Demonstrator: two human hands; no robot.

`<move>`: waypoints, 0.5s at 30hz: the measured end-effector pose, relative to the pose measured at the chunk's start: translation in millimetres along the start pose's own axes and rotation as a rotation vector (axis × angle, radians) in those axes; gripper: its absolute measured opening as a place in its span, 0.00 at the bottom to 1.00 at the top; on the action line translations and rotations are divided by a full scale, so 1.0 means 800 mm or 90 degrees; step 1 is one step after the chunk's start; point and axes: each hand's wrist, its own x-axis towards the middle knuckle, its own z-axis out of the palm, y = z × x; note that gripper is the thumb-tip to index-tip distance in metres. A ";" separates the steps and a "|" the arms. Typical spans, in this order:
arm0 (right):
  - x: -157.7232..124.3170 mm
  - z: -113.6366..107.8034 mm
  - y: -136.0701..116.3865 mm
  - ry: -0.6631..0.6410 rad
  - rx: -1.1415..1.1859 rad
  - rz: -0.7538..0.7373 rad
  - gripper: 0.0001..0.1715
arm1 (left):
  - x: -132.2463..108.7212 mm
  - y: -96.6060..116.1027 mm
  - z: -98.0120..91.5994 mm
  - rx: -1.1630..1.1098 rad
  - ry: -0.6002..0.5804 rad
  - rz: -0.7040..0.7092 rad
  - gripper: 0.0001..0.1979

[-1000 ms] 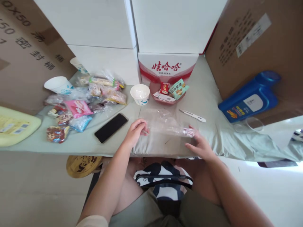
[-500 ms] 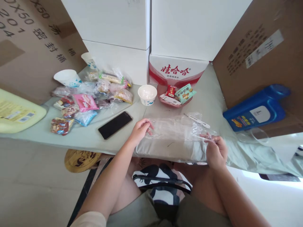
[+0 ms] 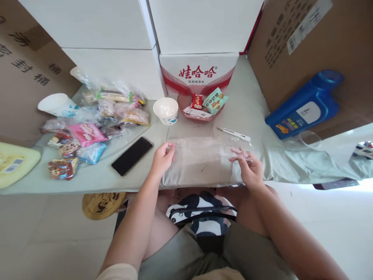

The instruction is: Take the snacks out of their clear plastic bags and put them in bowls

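- Clear plastic (image 3: 201, 149) lies near the front edge of the tabletop (image 3: 247, 103), seemingly mostly spread (wrinkles remain).
- Left hand (image 3: 163, 158): fingertips closed on its left end.
- Right hand (image 3: 250, 167): half-curled, pinching its right end.

On the table (image 3: 99, 181) before you, the plastic bag (image 3: 201, 149) lies between your left hand (image 3: 163, 157) and right hand (image 3: 249, 167). Left of your left hand is the phone (image 3: 132, 156), then the snacks (image 3: 87, 134). Behind the bag stand the bowl (image 3: 166, 116) and, to its right, the basket (image 3: 184, 99) with packets (image 3: 215, 101) inside. The knife (image 3: 236, 135) lies beyond your right hand; right of it, the bottle (image 3: 304, 107) stands before a carton (image 3: 349, 35).
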 end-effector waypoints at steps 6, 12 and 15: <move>0.005 0.003 0.002 -0.027 0.018 0.265 0.19 | 0.003 -0.002 0.004 0.028 -0.007 0.001 0.10; -0.007 -0.020 0.000 -0.097 -0.368 0.217 0.32 | 0.007 -0.005 0.002 0.189 0.053 0.056 0.11; -0.027 -0.029 -0.006 -0.164 -0.495 0.200 0.38 | 0.011 -0.001 0.006 0.224 0.071 0.083 0.11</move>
